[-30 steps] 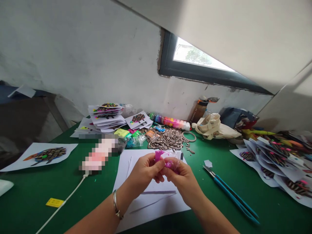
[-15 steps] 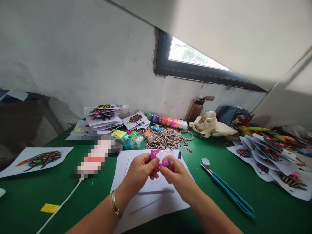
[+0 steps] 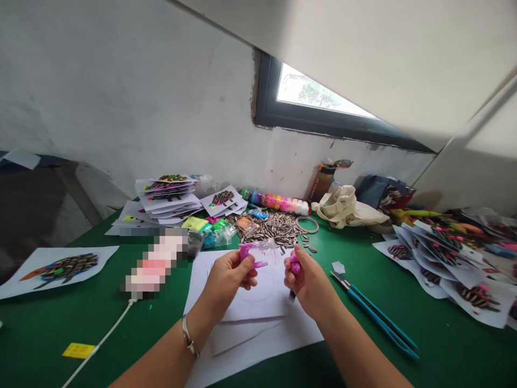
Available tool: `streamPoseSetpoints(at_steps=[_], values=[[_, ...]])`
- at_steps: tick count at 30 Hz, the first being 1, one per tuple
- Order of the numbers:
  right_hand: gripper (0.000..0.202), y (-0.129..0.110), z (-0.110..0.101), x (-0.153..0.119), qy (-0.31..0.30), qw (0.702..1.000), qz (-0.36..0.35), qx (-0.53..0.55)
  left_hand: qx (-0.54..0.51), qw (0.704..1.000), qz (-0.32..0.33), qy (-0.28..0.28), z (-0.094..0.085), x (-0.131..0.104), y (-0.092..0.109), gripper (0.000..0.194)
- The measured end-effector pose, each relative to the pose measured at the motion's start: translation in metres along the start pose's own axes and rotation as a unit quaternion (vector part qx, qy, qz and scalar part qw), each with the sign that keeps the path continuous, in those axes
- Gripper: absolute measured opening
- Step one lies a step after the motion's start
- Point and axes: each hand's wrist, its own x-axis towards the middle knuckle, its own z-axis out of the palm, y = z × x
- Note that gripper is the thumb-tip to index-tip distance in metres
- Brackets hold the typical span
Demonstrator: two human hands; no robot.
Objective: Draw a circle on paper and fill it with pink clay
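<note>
My left hand is closed on a clear plastic bag with pink-purple modelling clay in it. A torn-off lump of the same clay sits in the curled fingers of my right hand. Both hands hover over white paper sheets, the top one bearing a faint pencil outline. Below my right hand the dark end of a pen shows, the rest hidden.
Striped sunflower seeds lie in a heap behind the paper, beside bagged clay and a ring. Blue-handled tweezers lie right. Stacked seed pictures stand at back left, more at right. A white cable crosses the left.
My hands have moved apart. The clay has come apart: a lump is now in my right hand, while my left hand keeps the plastic bag with the rest.
</note>
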Motion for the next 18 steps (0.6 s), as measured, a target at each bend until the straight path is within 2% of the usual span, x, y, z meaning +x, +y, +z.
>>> streamPoseSetpoints(at_steps=[4,7,13,15,18], values=[[0.042,-0.003,-0.002,0.001,-0.001,1.000,0.004,0.008,-0.021,1.000,-0.011,0.016,-0.008,0.007,-0.001,0.039],[0.034,-0.003,-0.001,-0.001,-0.024,0.999,0.024,0.001,-0.023,0.998,-0.016,0.058,-0.018,0.015,-0.002,0.041],[0.034,-0.002,-0.001,-0.002,-0.020,0.999,0.034,-0.015,-0.014,0.995,0.009,0.101,-0.037,0.032,-0.007,0.037],[0.036,-0.002,-0.003,0.001,-0.002,0.999,0.024,-0.023,-0.006,0.993,0.002,0.114,-0.040,0.035,-0.010,0.044],[0.039,-0.003,-0.005,0.005,0.024,1.000,-0.007,-0.006,0.019,0.992,-0.015,0.127,-0.042,0.038,-0.013,0.066]])
